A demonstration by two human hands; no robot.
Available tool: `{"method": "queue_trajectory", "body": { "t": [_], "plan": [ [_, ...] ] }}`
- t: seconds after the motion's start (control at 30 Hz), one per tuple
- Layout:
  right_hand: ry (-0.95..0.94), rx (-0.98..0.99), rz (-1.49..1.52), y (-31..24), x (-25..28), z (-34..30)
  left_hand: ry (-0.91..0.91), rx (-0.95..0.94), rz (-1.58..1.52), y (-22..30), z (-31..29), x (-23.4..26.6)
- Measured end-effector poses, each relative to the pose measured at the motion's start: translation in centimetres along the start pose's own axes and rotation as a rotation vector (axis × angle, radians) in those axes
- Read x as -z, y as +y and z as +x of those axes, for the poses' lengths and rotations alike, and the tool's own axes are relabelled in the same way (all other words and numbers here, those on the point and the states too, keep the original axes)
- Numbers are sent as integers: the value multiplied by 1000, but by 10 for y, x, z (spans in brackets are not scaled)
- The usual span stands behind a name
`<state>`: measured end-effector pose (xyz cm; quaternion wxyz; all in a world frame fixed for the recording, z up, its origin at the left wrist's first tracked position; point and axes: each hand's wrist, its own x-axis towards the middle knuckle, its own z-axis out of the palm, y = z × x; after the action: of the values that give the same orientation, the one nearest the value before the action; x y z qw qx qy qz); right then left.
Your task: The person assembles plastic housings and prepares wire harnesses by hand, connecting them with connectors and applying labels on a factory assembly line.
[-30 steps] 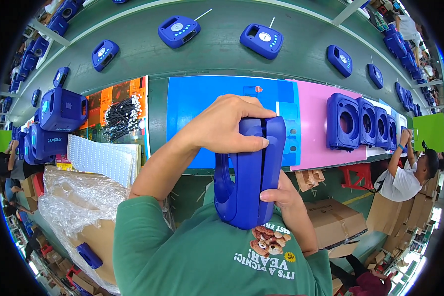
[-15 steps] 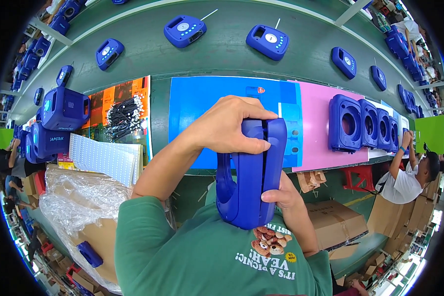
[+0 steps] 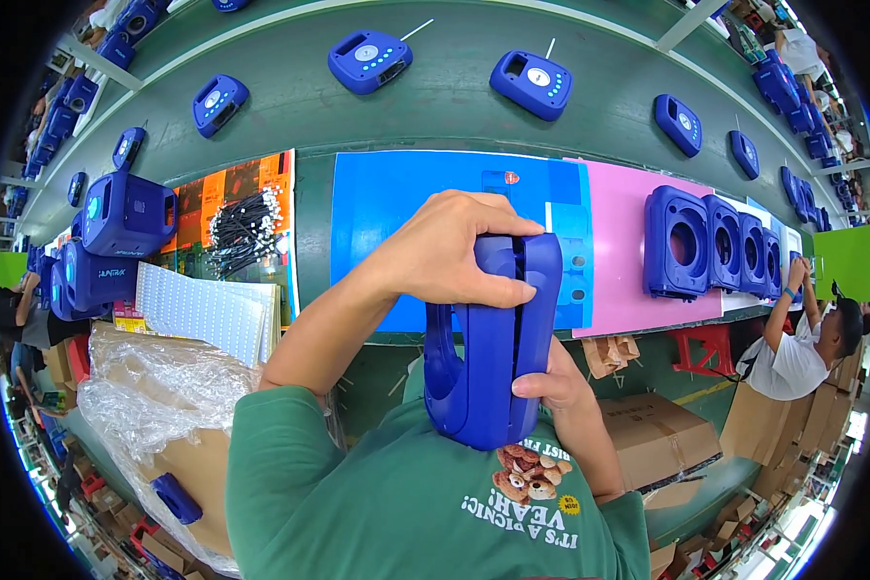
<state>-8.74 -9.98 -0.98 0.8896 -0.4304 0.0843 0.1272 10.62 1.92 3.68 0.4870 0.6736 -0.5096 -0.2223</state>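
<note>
The left hand [image 3: 449,249] is clamped on the upper end of a dark-blue, rounded plastic housing [image 3: 488,372], thumb beside its dark gap [image 3: 518,333]. The right hand [image 3: 561,387], below the left, grips the housing's lower right side, fingers mostly hidden. Beyond the left hand, a flat bright-blue sheet [image 3: 387,188] covers the green surface [image 3: 312,203].

Blue two-part casing [image 3: 488,382]; slightly agape along its seam [image 3: 518,333]; between both hands [image 3: 443,246]
</note>
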Motion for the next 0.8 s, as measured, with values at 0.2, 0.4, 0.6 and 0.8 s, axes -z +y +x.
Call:
{"method": "queue_trajectory", "body": {
  "t": [0.2,0.4,0.6,0.8],
  "plan": [
    [3,-10,23,-1,0,2,12,-4,-19,-6,2,0],
    [32,83,-129,-16,-7,14,294,-203,339,-6,7,-20],
    [208,94,-670,-46,-18,27,244,160,-574,-16,-11,-59],
    [210,113,-614,-31,-9,30,486,356,-1301,-27,-40,-75]
  ]
}}
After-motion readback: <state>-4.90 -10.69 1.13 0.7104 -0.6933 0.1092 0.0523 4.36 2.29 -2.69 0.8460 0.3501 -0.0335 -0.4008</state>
